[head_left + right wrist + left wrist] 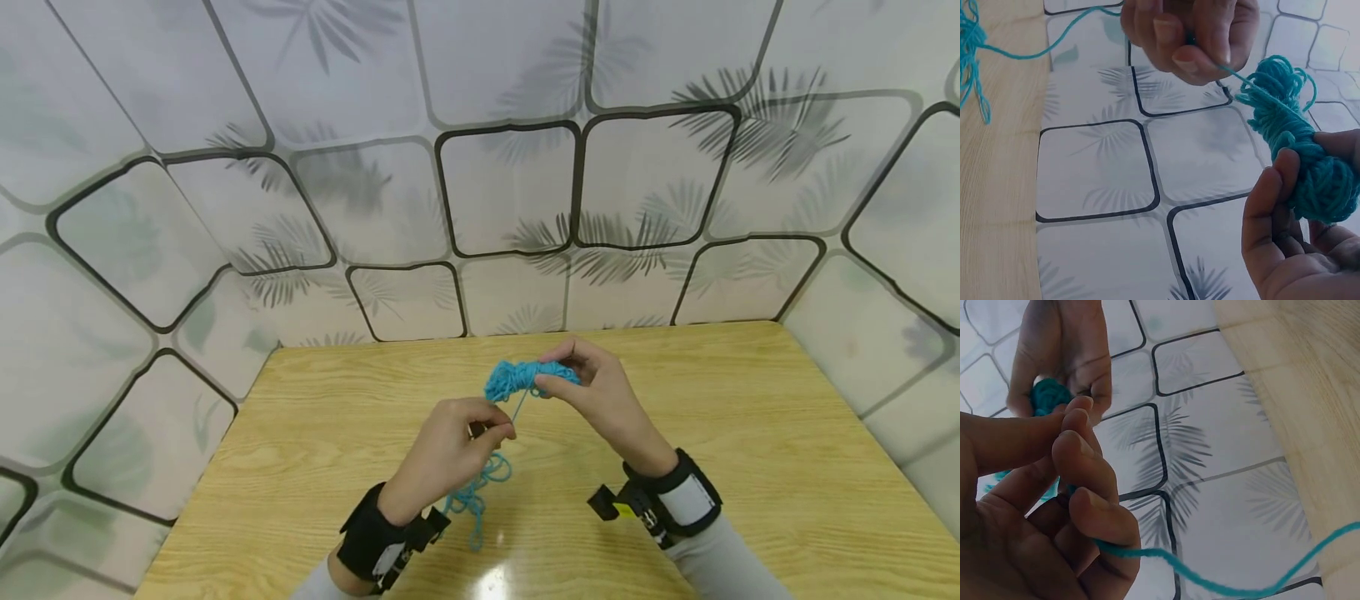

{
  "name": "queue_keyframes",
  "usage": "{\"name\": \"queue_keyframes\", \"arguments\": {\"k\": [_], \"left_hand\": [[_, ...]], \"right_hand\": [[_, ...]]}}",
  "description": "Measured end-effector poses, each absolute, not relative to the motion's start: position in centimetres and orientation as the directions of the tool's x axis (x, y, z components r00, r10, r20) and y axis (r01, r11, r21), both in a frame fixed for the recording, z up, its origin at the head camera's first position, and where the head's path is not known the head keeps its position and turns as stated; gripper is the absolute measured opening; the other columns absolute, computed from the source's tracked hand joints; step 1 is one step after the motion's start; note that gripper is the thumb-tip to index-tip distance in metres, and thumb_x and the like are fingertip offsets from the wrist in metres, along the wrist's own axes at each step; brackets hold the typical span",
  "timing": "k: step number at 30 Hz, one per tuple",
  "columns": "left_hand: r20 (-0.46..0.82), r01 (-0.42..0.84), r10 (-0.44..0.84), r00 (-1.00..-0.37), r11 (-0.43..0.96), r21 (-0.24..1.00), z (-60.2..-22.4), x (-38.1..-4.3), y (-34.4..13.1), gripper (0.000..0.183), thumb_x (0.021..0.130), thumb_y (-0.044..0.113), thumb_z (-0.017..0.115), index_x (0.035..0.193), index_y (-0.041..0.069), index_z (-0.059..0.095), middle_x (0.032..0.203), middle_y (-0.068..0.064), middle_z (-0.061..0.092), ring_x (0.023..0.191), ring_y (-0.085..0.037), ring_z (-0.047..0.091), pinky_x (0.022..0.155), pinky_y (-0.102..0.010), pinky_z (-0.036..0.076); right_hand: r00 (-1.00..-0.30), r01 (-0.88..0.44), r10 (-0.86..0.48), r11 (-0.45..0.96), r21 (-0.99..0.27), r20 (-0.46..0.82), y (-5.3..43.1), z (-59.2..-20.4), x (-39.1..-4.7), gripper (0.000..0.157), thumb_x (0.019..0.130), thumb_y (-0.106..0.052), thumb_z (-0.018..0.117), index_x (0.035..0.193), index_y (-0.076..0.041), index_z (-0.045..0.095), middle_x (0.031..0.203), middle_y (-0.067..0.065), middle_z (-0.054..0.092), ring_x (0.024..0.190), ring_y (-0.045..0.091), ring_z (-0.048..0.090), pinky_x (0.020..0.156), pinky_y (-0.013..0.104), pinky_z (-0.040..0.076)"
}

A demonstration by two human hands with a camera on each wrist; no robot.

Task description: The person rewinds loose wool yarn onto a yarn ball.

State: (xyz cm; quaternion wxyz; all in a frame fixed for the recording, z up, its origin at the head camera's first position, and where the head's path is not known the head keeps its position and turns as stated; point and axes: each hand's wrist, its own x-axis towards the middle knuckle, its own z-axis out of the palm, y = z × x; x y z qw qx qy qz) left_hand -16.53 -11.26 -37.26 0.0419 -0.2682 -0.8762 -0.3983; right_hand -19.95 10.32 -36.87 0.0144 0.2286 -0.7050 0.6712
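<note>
A bundle of blue yarn (pixel 517 379), wound tight round its middle with loops at the ends, is held up over the table by my right hand (pixel 600 392). Thumb and fingers grip it at one end in the right wrist view. My left hand (pixel 457 446) pinches a single strand of yarn (pixel 1244 80) that runs taut to the bundle. From the left hand's curled fingers the slack yarn (pixel 1172 559) trails away. Loose yarn (pixel 468 500) lies in loops on the table below, partly hidden by the left hand and wrist.
The wooden table (pixel 337 400) meets a wall covering (pixel 510 192) with a line-and-leaf pattern at its back and sides. Each wrist wears a black strap (pixel 678 492) with a small camera. A light glare shows near the table's front edge.
</note>
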Motion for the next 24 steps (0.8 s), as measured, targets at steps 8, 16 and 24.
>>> {"name": "queue_keyframes", "arguments": {"k": [8,16,24], "left_hand": [[0.246,0.467,0.454,-0.856,0.478,0.743,-37.6,-17.5,-11.6,0.015,0.091,0.004,0.067,0.080,0.011,0.074,0.074,-0.003,0.073,0.062,-0.011,0.061,0.056,-0.025,0.049],[0.284,0.518,0.463,-0.840,0.525,0.675,-37.0,-18.0,-12.2,0.012,0.090,0.006,0.070,0.083,0.015,0.075,0.077,0.002,0.072,0.065,-0.005,0.059,0.058,-0.029,0.053],[0.277,0.515,0.460,-0.844,0.546,0.661,-36.1,-18.1,-12.3,0.014,0.089,0.006,0.070,0.081,0.017,0.073,0.075,0.005,0.069,0.065,-0.004,0.058,0.059,-0.030,0.051]], "right_hand": [[-0.778,-0.359,-0.529,-0.068,-0.931,0.339,10.4,-36.8,-19.5,0.016,0.090,-0.001,0.069,0.105,0.001,0.063,0.098,0.009,0.064,0.080,0.016,0.064,0.069,0.024,0.057],[-0.631,-0.367,-0.724,-0.040,-0.929,0.280,10.1,-37.0,-19.2,0.013,0.088,0.001,0.070,0.101,-0.003,0.066,0.093,0.019,0.067,0.080,0.020,0.064,0.072,0.035,0.056],[-0.618,-0.373,-0.757,0.045,-0.927,0.212,10.0,-36.9,-19.1,0.012,0.087,-0.008,0.073,0.097,-0.009,0.068,0.086,0.009,0.068,0.076,0.019,0.063,0.076,0.039,0.054]]}}
